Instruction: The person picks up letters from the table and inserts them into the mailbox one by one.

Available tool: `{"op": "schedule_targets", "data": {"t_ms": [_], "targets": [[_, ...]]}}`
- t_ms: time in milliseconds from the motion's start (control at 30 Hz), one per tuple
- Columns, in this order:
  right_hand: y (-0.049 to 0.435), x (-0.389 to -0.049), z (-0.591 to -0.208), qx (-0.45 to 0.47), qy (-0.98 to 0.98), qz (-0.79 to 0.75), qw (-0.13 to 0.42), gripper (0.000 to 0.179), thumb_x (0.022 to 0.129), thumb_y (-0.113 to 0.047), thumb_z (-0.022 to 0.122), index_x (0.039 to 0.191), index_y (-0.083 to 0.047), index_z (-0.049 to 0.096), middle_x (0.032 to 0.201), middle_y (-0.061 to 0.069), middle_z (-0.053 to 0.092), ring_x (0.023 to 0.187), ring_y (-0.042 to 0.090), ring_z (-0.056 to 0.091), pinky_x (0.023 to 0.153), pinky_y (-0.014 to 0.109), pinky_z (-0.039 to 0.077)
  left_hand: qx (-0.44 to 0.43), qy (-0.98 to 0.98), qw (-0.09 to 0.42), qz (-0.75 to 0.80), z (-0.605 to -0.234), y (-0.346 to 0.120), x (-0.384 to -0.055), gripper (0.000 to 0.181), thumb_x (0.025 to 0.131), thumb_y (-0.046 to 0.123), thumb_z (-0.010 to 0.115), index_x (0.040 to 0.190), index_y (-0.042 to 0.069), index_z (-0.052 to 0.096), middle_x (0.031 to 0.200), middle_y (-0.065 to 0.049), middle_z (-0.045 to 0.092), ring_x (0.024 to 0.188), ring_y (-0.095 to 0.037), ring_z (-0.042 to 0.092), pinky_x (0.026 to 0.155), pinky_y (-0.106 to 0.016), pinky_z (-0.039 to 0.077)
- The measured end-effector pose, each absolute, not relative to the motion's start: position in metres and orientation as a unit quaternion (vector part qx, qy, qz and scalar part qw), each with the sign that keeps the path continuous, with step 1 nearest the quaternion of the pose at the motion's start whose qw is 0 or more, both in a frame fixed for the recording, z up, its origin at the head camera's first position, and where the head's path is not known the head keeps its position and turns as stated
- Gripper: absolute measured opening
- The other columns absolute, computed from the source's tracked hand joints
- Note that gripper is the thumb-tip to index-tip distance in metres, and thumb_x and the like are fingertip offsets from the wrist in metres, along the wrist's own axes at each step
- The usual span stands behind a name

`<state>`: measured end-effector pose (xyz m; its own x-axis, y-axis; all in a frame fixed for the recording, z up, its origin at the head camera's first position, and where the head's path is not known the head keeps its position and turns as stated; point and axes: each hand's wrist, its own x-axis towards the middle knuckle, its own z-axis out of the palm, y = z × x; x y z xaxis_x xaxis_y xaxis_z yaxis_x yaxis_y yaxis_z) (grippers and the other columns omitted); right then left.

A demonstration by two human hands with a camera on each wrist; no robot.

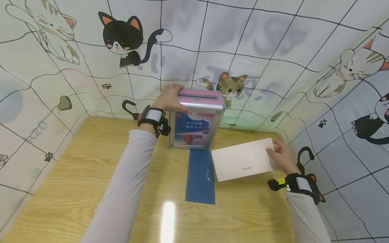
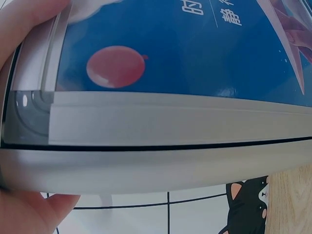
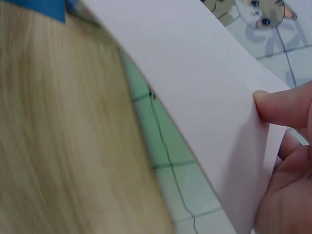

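A suggestion box (image 1: pixel 196 118) with a pink top, silver frame and blue poster front stands upright near the back of the table. My left hand (image 1: pixel 170 98) grips its upper left corner, the thumb on the front and the other fingers behind the top. The left wrist view shows the poster (image 2: pixel 170 48) and the silver edge up close. At the right, my right hand (image 1: pixel 282 157) pinches one end of a pale envelope (image 1: pixel 243 160), held tilted above the table. A dark blue envelope (image 1: pixel 200 182) lies flat in front of the box.
The wooden table (image 1: pixel 76 182) is enclosed behind and at the sides by a cloth (image 1: pixel 188 37) printed with cats and grid lines. A slot (image 1: pixel 197 96) runs along the pink top of the box.
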<state>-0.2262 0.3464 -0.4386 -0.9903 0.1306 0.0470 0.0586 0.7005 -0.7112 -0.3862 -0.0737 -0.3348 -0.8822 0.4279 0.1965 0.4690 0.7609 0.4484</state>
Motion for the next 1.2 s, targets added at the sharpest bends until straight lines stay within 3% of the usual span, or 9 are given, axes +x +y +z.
{"op": "schedule_targets", "data": {"t_ms": [367,1000,1200], "targets": [[0.301,-0.237,-0.419,0.031,-0.888,0.444,0.117,0.036,0.086,-0.018,0.054,0.115,0.003,0.047,0.096,0.038,0.06,0.065,0.012,0.059,0.051,0.04,0.056,-0.238,-0.938,0.041,-0.248,-0.334,-0.074,-0.385,0.106,0.049,0.053,0.075,0.135,0.006,0.033,0.141,-0.016,0.034,0.123,-0.031,0.026,0.1,-0.051,0.034],[0.249,-0.258,-0.416,0.077,-0.863,0.485,0.113,0.034,0.085,-0.019,0.057,0.113,-0.001,0.05,0.094,0.035,0.063,0.072,0.035,0.061,0.056,0.057,0.054,-0.232,-0.939,0.04,-0.25,-0.334,-0.074,-0.385,0.106,0.049,0.053,0.075,0.135,0.007,0.033,0.141,-0.015,0.034,0.123,-0.03,0.025,0.1,-0.05,0.034],[0.235,-0.264,-0.416,0.089,-0.863,0.484,0.114,0.033,0.084,-0.02,0.058,0.111,-0.001,0.052,0.093,0.034,0.063,0.072,0.034,0.061,0.059,0.058,0.054,-0.233,-0.94,0.042,-0.248,-0.335,-0.073,-0.386,0.106,0.049,0.053,0.075,0.135,0.007,0.033,0.14,-0.015,0.034,0.123,-0.03,0.025,0.101,-0.049,0.034]]}}
